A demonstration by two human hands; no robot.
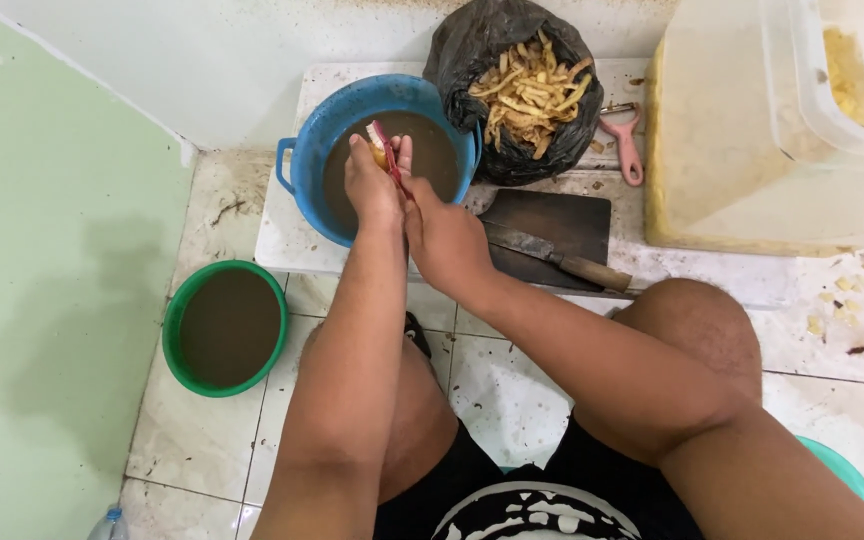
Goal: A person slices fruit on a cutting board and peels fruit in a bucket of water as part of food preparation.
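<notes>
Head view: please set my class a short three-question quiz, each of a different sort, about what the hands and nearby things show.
1. True or false: the left hand holds a small pale piece over the blue basin of murky water.
2. Which tool does the right hand work with? A) pink peeler B) red-handled brush C) cleaver
3. Fill in: the black bag holds pale ____.

Key: 1 true; 2 B; 3 peelings.

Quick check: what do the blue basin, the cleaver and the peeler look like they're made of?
Blue basin: likely plastic, uniform glossy colour, moulded handle.
Cleaver: dark metal blade, dull and stained; handle looks wooden, brown.
Peeler: pink handle, probably plastic; small metal blade.
</notes>
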